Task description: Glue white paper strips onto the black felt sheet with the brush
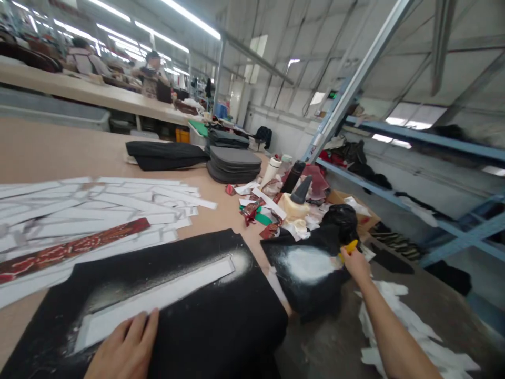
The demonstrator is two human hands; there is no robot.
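My left hand (126, 350) lies flat with fingers stretched out on the near end of a long white strip (158, 297), which rests on a black fabric sheet (221, 326) dusted with white powder. My right hand (355, 263) reaches out to the right and is closed on a small yellow object (349, 247), held beside a black piece (311, 279) with a white powder patch at the table's edge.
Several white paper strips (98, 210) and a red patterned strip (71, 247) lie to the left. Stacked grey pads (234, 164), bottles (294, 176) and scraps crowd the far right of the table. Blue shelving (434, 221) stands right. White scraps (398, 326) litter the floor. People work far back.
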